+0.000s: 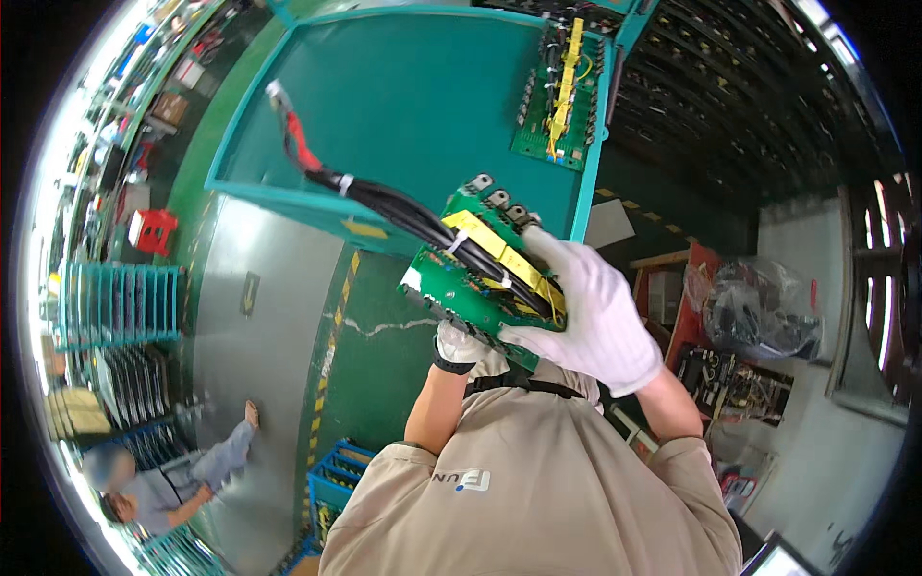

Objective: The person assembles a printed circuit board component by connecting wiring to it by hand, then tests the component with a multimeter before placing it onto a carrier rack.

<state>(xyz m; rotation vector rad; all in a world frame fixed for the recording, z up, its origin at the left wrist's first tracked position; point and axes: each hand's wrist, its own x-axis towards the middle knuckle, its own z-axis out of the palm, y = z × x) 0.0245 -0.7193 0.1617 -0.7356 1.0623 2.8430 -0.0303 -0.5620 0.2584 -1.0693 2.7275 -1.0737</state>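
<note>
A green circuit board (434,276) is held tilted in front of my body, over the near side of a teal cart. My right hand (595,312), in a white glove, is closed around its right end. My left hand (459,344), also gloved, grips the near edge from below; its fingers are mostly hidden by the board. Yellow-wrapped parts (492,242) run along the board, and metal lugs (497,199) stick out at its far edge. A black cable bundle (392,204) with white ties lies across it, its red-sleeved end and pale connector (277,94) reaching over the cart.
The teal cart (413,96) has a raised rim, with a second circuit board (534,142) along its right side. Dark racks (730,106) stand at the right. A blue crate (336,475) stands low left. Another person (173,494) sits at the far left, near teal racks (120,302).
</note>
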